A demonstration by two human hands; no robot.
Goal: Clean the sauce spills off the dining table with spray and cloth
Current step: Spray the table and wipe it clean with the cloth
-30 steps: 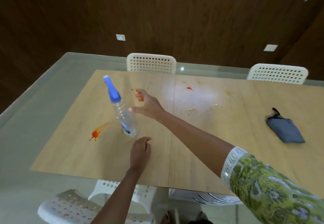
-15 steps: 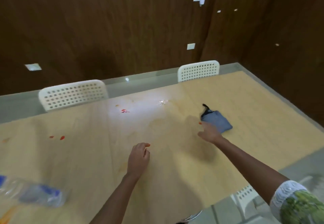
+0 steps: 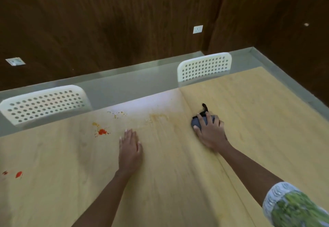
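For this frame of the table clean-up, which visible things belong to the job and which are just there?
Part of the job:
- grey cloth, under the right hand
- red sauce splat
- red drops at the left edge
- yellowish smear
- table, with the left hand flat on it

Just there:
- two white perforated chairs
- wall sockets

R hand (image 3: 211, 134) on cloth (image 3: 195, 122)
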